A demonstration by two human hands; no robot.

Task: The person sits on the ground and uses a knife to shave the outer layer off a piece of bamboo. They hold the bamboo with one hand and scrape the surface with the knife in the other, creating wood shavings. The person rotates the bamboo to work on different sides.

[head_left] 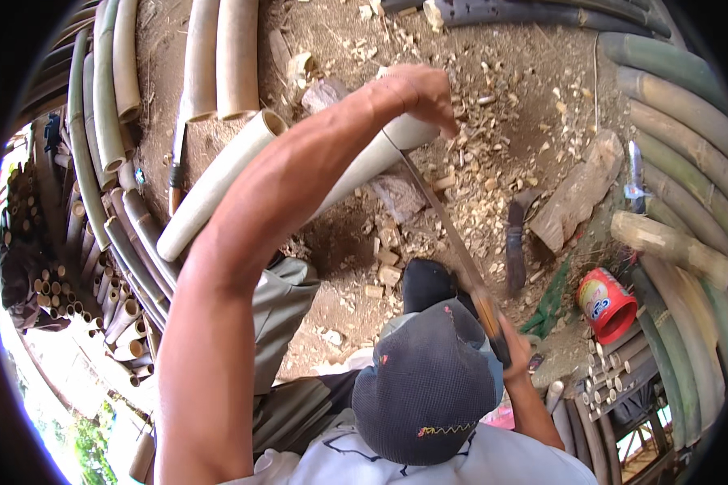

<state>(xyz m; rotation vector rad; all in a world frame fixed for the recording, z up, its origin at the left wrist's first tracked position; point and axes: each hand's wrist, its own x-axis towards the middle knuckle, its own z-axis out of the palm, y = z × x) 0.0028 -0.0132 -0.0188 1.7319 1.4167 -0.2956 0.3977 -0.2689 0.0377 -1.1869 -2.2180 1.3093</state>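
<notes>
Ground lay below our left fingers, clasping the unsevered pole; our right fingers gripped the bladed tool.

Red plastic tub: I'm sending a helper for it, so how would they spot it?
Find the long green-and-tan bamboo poles along the picture's right side. Beside them, below the short, thick pale log, is the red plastic tub, the only bright red container.
</notes>
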